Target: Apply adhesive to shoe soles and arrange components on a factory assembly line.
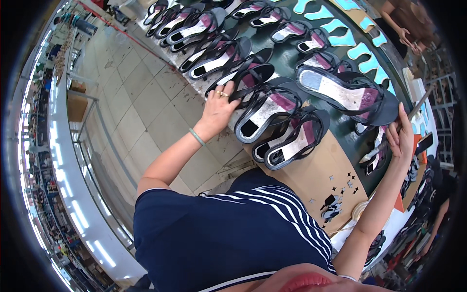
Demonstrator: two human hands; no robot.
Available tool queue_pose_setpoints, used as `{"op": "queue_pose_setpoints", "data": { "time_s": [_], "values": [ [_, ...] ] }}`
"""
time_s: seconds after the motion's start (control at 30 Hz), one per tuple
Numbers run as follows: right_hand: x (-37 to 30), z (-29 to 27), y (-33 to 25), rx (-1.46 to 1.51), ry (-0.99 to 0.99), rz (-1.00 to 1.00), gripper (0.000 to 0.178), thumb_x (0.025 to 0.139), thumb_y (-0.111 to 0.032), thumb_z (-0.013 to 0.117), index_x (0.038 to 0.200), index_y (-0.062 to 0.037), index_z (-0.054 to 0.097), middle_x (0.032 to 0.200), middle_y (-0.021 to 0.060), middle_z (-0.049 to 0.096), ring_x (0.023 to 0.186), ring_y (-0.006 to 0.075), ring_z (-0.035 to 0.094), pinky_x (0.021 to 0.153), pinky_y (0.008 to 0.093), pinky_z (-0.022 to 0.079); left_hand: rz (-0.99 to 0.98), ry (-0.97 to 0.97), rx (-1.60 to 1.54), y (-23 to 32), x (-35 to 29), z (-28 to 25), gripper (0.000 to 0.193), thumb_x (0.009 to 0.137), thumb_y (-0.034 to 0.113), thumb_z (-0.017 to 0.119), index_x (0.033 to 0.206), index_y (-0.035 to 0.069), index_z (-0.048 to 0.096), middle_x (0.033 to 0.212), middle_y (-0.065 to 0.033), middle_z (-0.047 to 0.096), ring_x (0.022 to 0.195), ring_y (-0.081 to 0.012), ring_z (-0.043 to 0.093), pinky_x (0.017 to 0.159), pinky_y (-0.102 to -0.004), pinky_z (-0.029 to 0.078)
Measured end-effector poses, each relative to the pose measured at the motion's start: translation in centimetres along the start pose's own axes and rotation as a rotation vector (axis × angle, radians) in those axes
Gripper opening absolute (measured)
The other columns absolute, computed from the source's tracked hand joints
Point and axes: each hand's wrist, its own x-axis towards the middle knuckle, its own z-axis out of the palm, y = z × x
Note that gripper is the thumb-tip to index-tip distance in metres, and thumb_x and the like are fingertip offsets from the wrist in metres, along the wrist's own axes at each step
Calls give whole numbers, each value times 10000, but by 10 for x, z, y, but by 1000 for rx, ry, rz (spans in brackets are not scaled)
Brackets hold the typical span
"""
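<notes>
My left hand (220,111), with a ring on one finger, reaches to the near left edge of the workbench. Its fingers curl round a black strappy sandal (248,80) in the row there. My right hand (400,135) holds another black sandal (338,92) by its dark toe end, raised above the bench. That sandal's insole is whitish with a purple patch. A brush (373,153) with a pale tip also sits in my right hand, slanting across the fingers. Close to my body, a pair of similar sandals (296,138) rests on brown cardboard.
Rows of sandals (194,27) cover the far left of the green bench top (316,61). Light-blue sole-shaped pieces (340,36) lie beyond. Small dark pieces (333,207) are scattered on the cardboard (296,182), beside a round container (359,211). Another person (413,29) is at far right.
</notes>
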Motion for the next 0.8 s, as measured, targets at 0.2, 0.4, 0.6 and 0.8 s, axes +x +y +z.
{"op": "queue_pose_setpoints", "data": {
  "time_s": [0.2, 0.4, 0.6, 0.8],
  "values": [
    [-2, -9, 3, 27, -30, -9, 327, 977, -256, 405, 834, 2, 548, 498, 30, 500, 249, 54, 242, 241, 177, 198, 27, -120, 147, 5, 11, 3, 332, 761, 134, 515, 1058, 77, 653, 1190, -178, 478, 1035, -288, 463, 816, -359, 348],
    [-13, 12, -5, 7, 27, -38, 326, 961, -277, 442, 816, 2, 524, 511, 30, 504, 252, 48, 246, 246, 178, 192, 25, -222, -70, -3, 15, -21, 300, 758, 97, 538, 1027, 82, 669, 1212, -178, 451, 1060, -311, 453, 877, -389, 329],
    [-16, 24, -13, 5, -75, -62, 288, 960, -262, 447, 865, 1, 513, 576, 40, 538, 255, 41, 254, 243, 173, 192, -81, -103, -839, -24, 36, -90, 288, 825, 13, 497, 1097, 17, 588, 1141, -136, 522, 1088, -233, 516, 932, -332, 398],
    [-7, 94, -33, -133, -277, -19, 255, 946, -239, 472, 813, -26, 509, 530, 20, 491, 261, 43, 256, 247, 187, 176, 104, -201, -1304, 6, 78, -136, 527, 904, 172, 530, 1376, 41, 336, 1260, -133, 502, 1171, -202, 470, 993, -325, 361]
  ]
}}
